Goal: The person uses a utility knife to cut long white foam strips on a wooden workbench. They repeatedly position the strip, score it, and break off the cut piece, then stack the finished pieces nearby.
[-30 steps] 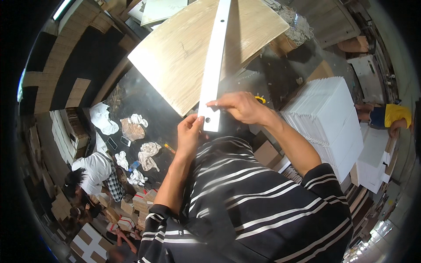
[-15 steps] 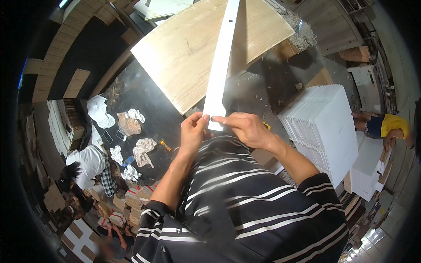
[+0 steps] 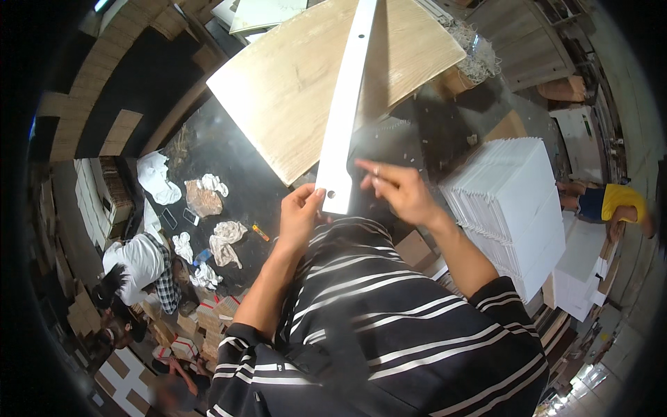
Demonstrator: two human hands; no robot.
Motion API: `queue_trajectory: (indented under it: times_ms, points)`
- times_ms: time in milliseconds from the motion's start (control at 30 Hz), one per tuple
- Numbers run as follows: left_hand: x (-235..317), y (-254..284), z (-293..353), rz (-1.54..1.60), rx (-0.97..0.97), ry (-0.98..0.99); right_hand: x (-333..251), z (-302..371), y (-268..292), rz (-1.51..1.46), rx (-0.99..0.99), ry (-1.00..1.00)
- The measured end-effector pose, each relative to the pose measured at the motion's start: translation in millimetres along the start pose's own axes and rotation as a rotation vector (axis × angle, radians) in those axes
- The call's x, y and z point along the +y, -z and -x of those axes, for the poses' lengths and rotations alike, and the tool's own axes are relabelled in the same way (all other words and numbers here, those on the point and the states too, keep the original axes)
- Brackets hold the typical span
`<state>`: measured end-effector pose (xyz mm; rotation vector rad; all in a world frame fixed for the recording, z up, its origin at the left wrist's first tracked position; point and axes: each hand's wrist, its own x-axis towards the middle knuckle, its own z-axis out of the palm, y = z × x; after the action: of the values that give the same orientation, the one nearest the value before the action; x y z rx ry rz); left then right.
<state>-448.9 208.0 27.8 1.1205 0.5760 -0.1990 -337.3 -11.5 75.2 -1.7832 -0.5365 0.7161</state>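
A long white panel strip (image 3: 342, 115) with round holes and a notch near its close end stretches away from my body. It rests over a light wood-grain board (image 3: 278, 90). My left hand (image 3: 297, 215) pinches the strip's near left edge beside a hole, thumb on top and fingers partly hidden beneath. To the right of the notch, my right hand (image 3: 404, 194) hovers apart from the strip. Its index finger points out, the other fingers are loosely bent, and nothing shows in it.
At right stands a tall stack of white panels (image 3: 507, 208). Crumpled cloths (image 3: 228, 243), two phones (image 3: 190, 216) and a yellow-orange marker-like tool (image 3: 260, 233) lie on the dark surface at left. People work at left and far right; cardboard pieces (image 3: 208, 323) are piled lower left.
My right hand has lifted off the strip's near end and moved right, uncovering the hole there. The strip's near end has shifted slightly left and down, with my left hand still on it.
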Motion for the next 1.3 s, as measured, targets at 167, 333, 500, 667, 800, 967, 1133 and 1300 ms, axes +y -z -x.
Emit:
queue_trajectory:
  times_ms: [167, 333, 500, 667, 800, 967, 1133, 1300]
  points:
    - [6.1, 1.1, 12.9, 0.068, -0.036, 0.023, -1.5, -49.6, -2.2, -0.025, -0.015, 0.176]
    - [14.1, 1.7, 16.3, 0.083, -0.037, 0.027, 1.0, -50.7, -12.2, 0.001, 0.031, 0.192]
    - [9.7, -6.4, 15.7, 0.130, -0.036, 0.006, 2.2, -46.2, -20.0, -0.005, 0.142, 0.268]
    - [9.4, -2.4, 16.5, 0.138, -0.023, 0.009, -8.3, -26.4, -11.1, -0.071, -0.182, 0.156]
    - [7.1, -6.2, 15.8, 0.080, -0.042, 0.014, -12.6, -30.8, 10.9, 0.022, -0.350, -0.070]
    - [8.3, -7.5, 11.3, 0.129, -0.046, 0.013, -11.9, -16.5, -14.8, 0.069, -0.035, 0.195]
    - [6.8, -5.5, 11.7, 0.128, -0.016, 0.006, -12.6, 5.9, -30.9, 0.119, 0.027, 0.253]
    - [4.6, -4.2, 7.0, 0.131, -0.012, -0.001, -13.9, 17.6, -56.2, 0.286, 0.154, 0.282]
